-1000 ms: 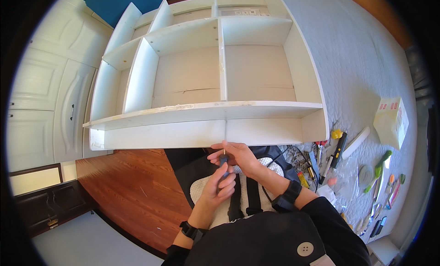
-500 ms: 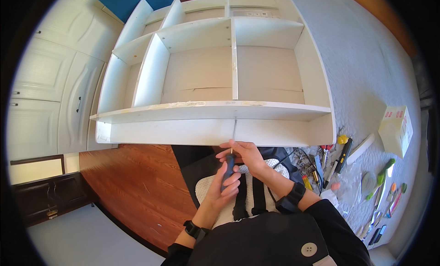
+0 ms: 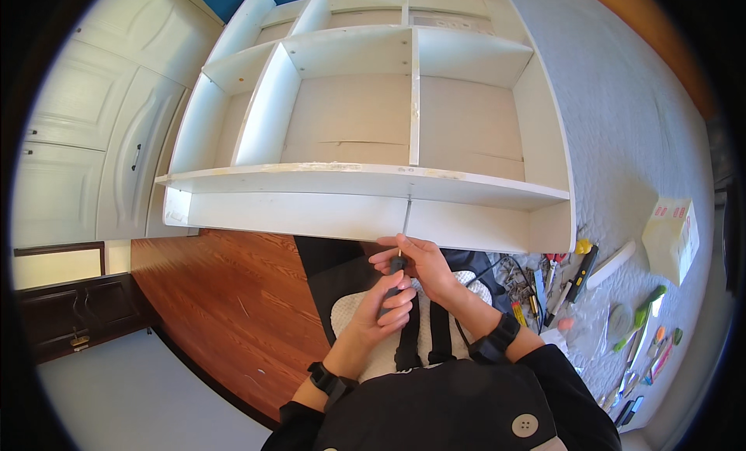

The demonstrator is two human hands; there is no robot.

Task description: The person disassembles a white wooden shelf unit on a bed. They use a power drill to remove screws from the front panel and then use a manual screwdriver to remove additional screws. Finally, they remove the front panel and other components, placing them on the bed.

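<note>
A long screwdriver [image 3: 407, 218] with a dark handle and a thin metal shaft points away from me. My left hand [image 3: 382, 309] is wrapped round its handle, covering most of it. Farther up, my right hand [image 3: 420, 261] steadies the shaft between thumb and fingers. The shaft's far end meets the lower board of a white shelf unit [image 3: 342, 179], just below an upright divider; its very tip is too small to make out.
On the quilted grey surface [image 3: 622, 152] at right lie a black-and-yellow tool [image 3: 583, 274], a green-handled tool [image 3: 651, 305], several small tools and a folded paper box [image 3: 673, 235]. White cabinets [image 3: 70, 101] stand left, above a wooden floor [image 3: 225, 296].
The view has turned slightly, so the shelf unit sits a little differently. My left-hand fingers have moved up the screwdriver handle and cover more of it; my right hand stays on the shaft.
</note>
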